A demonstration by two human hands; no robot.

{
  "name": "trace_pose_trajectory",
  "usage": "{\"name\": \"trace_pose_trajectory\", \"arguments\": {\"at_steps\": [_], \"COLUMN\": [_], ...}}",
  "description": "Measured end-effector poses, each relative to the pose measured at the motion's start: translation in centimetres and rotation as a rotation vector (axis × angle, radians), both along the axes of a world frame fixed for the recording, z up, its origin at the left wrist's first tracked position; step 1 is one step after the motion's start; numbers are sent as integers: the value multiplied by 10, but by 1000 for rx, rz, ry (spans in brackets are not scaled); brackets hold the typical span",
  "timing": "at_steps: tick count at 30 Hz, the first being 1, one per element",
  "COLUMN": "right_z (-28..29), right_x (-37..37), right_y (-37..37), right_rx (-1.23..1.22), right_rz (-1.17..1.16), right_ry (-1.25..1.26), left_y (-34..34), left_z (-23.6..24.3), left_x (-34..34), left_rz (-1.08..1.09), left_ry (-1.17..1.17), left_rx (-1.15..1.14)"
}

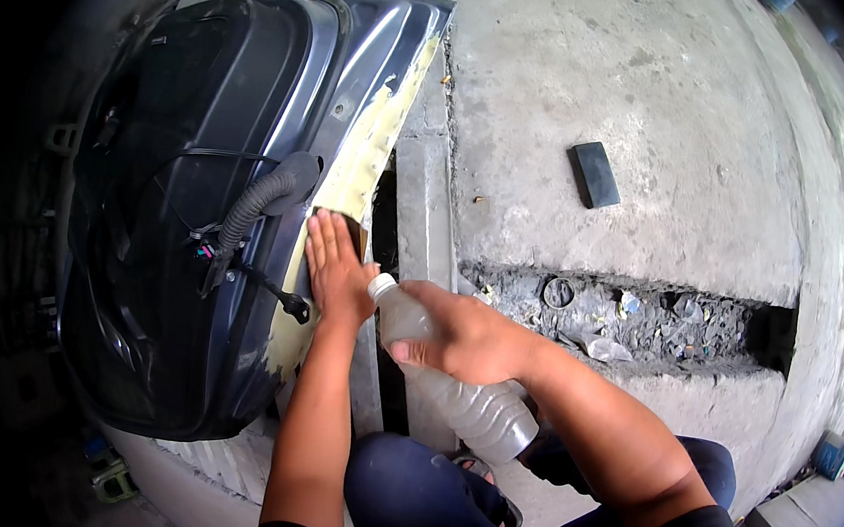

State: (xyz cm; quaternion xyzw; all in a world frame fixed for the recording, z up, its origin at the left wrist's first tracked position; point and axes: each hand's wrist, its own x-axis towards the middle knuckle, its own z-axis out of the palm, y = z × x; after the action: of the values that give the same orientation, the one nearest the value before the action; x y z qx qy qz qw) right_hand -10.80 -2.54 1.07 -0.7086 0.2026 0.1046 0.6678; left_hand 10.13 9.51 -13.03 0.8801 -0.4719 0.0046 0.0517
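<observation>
A dark car door lies on the left with its inner side up, a yellowish filler strip along its right edge. My left hand rests flat on that strip, fingers stretched out and pointing away from me. From under its fingers shows a dark brown piece like sandpaper, mostly hidden. My right hand is wrapped round a cloudy plastic bottle. Tilted, the bottle has its white top close beside my left hand; whether liquid comes out I cannot tell.
A ribbed black cable sleeve and a loose connector stick up from the door. On the concrete floor lies a black rectangular block. A sunken channel with rubble and litter crosses the floor at right. My knees are just below the bottle.
</observation>
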Motion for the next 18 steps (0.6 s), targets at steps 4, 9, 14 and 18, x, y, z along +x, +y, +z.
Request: {"name": "trace_pose_trajectory", "arguments": {"at_steps": [4,9,14,18], "right_z": [-6,-7,-3,-3], "right_x": [6,-6,4,-1], "right_y": [9,2,4,6], "right_rx": [-33,-45,23,10], "right_rz": [-32,-63,-83,-80], "right_ry": [-38,13,-7,19], "left_y": [-72,-38,-55,-67], "left_z": [9,5,11,11], "left_x": [12,-4,-9,-13], "left_rz": [-39,-112,-9,-22], "left_ry": [-46,56,52,72], "left_rx": [-80,17,-16,-68]}}
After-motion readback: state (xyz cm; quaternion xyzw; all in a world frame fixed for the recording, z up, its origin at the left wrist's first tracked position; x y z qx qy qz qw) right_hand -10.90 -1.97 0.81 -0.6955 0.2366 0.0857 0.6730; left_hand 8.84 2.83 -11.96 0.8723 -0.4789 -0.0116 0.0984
